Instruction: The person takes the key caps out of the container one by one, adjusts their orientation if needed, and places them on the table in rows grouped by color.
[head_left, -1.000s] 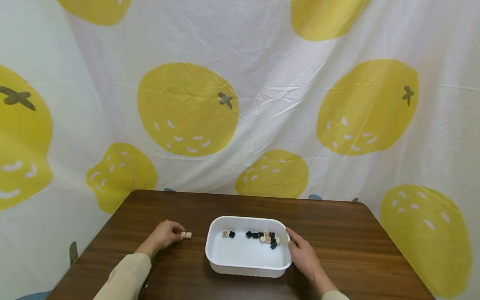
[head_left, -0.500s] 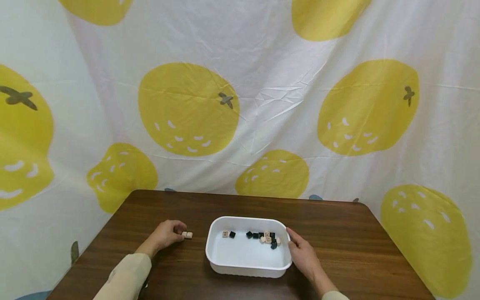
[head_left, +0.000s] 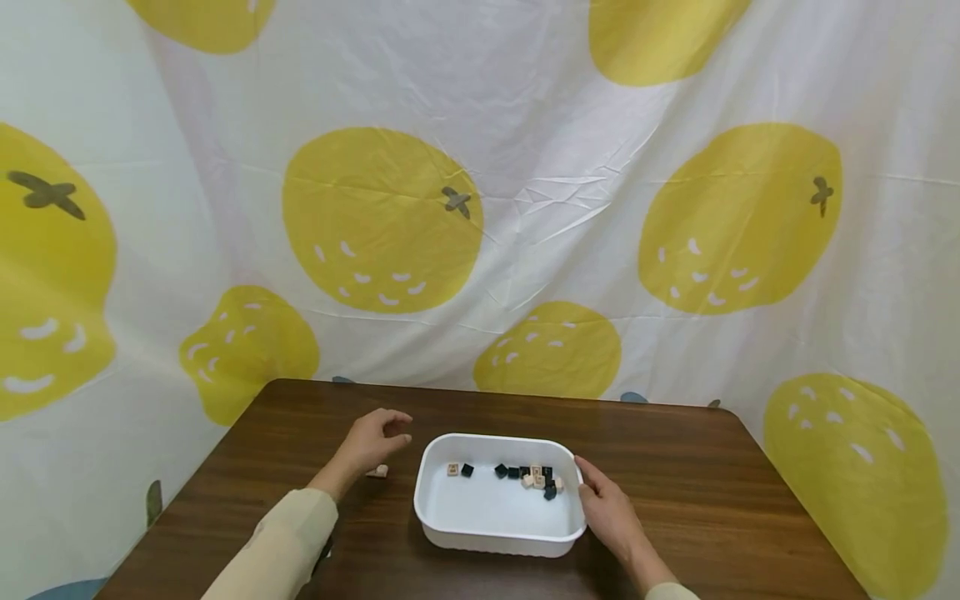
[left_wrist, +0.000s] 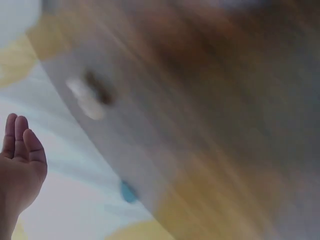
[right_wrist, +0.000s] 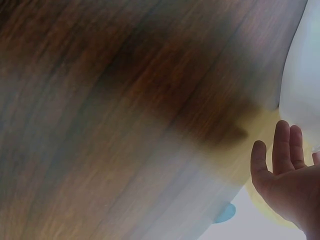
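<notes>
In the head view my left hand (head_left: 372,442) is raised over the table to the left of a white tray (head_left: 498,540), fingers loosely bent with nothing between them. Partly hidden under it lie small cream keycap-like pieces (head_left: 378,472); the left wrist view shows two blurred pale pieces (left_wrist: 86,98) on the wood. My right hand (head_left: 609,508) rests at the tray's right side, its index finger and thumb right at the rim. Its other fingers (right_wrist: 282,150) look straight in the right wrist view. Several black pieces (head_left: 513,472) and beige pieces (head_left: 538,481) lie inside the tray.
The dark wooden table (head_left: 675,467) extends to both sides of the tray. Behind it hangs a white curtain (head_left: 525,108) with yellow fruit prints. One beige piece (head_left: 452,470) and a black piece (head_left: 467,470) sit apart at the tray's left.
My left hand has let go of the cream pieces, risen and moved right, toward the tray. The right hand and tray stay put; the head view has shifted slightly.
</notes>
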